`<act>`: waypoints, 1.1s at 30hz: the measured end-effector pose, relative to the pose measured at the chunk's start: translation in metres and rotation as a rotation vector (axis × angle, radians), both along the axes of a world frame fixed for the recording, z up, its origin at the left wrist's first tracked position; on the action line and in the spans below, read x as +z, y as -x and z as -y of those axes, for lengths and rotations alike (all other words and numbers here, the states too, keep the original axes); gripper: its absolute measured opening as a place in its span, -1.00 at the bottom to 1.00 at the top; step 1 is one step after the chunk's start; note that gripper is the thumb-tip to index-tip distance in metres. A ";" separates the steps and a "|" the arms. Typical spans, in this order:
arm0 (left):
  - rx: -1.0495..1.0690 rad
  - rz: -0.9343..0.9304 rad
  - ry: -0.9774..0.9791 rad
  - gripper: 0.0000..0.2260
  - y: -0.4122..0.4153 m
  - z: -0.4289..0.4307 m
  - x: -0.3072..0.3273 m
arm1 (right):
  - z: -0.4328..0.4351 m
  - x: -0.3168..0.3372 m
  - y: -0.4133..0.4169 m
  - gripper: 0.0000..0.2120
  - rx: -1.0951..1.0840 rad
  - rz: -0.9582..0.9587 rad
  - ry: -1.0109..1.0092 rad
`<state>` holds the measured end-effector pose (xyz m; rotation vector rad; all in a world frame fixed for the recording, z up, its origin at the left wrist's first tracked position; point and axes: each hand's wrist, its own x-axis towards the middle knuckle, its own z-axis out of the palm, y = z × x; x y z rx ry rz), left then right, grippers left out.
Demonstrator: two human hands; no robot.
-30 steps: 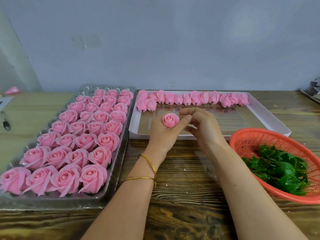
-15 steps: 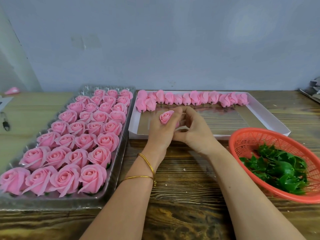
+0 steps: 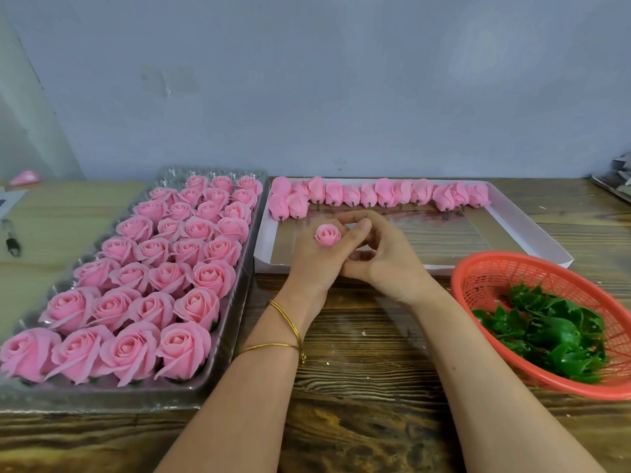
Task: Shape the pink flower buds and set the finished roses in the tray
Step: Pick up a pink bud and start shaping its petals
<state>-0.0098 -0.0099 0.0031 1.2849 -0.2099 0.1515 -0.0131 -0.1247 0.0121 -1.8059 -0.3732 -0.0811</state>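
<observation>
A small pink flower bud (image 3: 327, 235) sits in my left hand (image 3: 316, 264), gripped from below with its petals facing up. My right hand (image 3: 379, 257) lies against the left one, and its fingertips touch the bud's right side. Both hands hover over the front edge of the white box (image 3: 532, 233). A row of unshaped pink buds (image 3: 382, 194) lines the far side of that box. On the left, a clear plastic tray (image 3: 235, 322) holds several rows of finished pink roses (image 3: 153, 278).
A red plastic basket (image 3: 478, 278) with green leaf calyxes (image 3: 546, 336) stands at the right. The wooden table (image 3: 358, 387) runs beneath my forearms. A pen (image 3: 12, 240) and a stray pink petal (image 3: 24, 177) lie at the far left.
The bud went from tilted sideways between my fingers to upright with its centre facing up. My right fingers shifted round its right side.
</observation>
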 end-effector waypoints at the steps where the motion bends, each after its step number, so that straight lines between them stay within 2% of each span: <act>1: -0.003 -0.001 0.005 -0.85 0.000 0.000 0.000 | -0.001 0.000 0.000 -0.47 0.006 0.001 0.006; 6: -0.003 -0.002 0.014 -0.95 -0.002 0.001 -0.001 | -0.008 -0.001 0.001 -0.44 -0.016 0.019 0.030; 12: 0.011 0.020 -0.052 -0.85 -0.002 -0.001 -0.003 | -0.005 -0.005 -0.001 -0.42 -0.084 0.044 0.047; 14: 0.017 0.009 -0.057 -0.79 -0.001 -0.001 -0.002 | -0.004 -0.005 -0.001 -0.40 -0.074 0.040 0.047; 17: 0.018 -0.005 -0.079 -0.83 0.000 -0.001 0.000 | -0.002 -0.005 -0.003 -0.40 -0.038 0.018 0.031; 21: 0.016 0.012 -0.077 -0.71 -0.001 -0.002 -0.001 | 0.000 -0.005 -0.004 -0.43 0.001 0.026 0.078; 23: 0.027 0.017 -0.074 -0.72 -0.001 -0.001 -0.001 | -0.002 -0.004 -0.003 -0.43 -0.001 0.046 0.083; 26: 0.040 0.008 -0.086 -0.88 -0.002 -0.001 -0.001 | -0.006 -0.005 -0.003 -0.42 -0.023 0.066 0.088; 33: 0.037 0.027 -0.063 -0.79 -0.005 0.001 -0.004 | -0.006 -0.013 -0.007 -0.39 -0.060 0.099 0.084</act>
